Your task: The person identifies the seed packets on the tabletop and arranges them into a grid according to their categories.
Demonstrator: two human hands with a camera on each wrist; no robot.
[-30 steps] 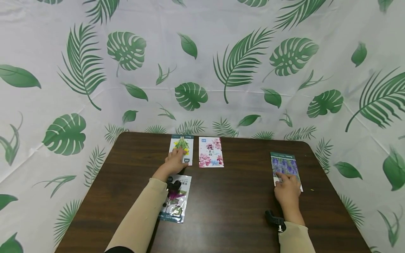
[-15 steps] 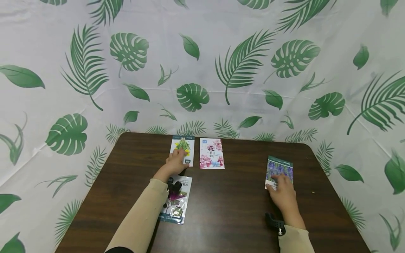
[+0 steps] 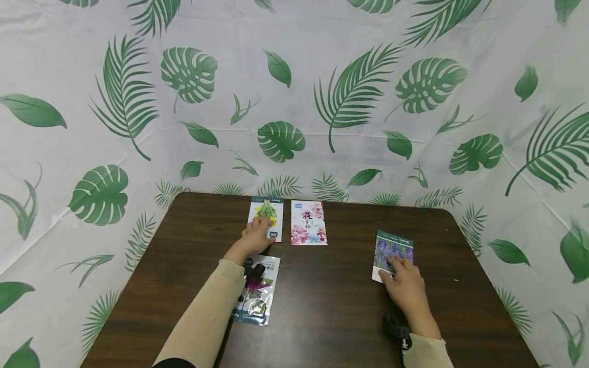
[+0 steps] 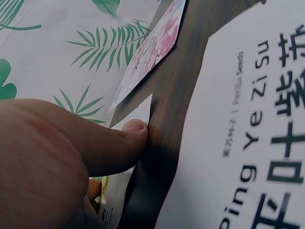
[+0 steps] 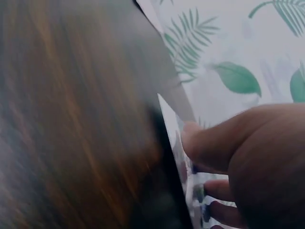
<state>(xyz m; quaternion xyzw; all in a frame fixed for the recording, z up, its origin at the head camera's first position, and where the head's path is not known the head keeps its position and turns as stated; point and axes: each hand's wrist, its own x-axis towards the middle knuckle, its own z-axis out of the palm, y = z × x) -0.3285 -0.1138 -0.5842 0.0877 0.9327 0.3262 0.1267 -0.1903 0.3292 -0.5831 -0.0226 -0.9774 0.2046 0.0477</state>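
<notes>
In the head view, my left hand [image 3: 252, 239] rests on a seed packet with yellow flowers [image 3: 267, 207] near the table's back edge. The thumb [image 4: 131, 138] lies along that packet's edge in the left wrist view. My right hand [image 3: 408, 289] touches a seed packet with purple flowers [image 3: 393, 247] on the right side, thumb and fingertips on its face. In the right wrist view, the thumb [image 5: 200, 143] sits at this packet's edge [image 5: 172, 129]. Part of each packet is hidden under the hand.
A pink-flowered packet [image 3: 308, 223] lies just right of the yellow one. Partly under my left forearm is a silvery perilla seed packet [image 3: 259, 301]. The dark wooden table [image 3: 331, 306] meets a leaf-printed curtain [image 3: 294, 92] at the back.
My right hand has slid the purple-flowered packet leftward and a little toward me, and the packet has turned slightly. The left hand stays on the yellow-flowered packet.
</notes>
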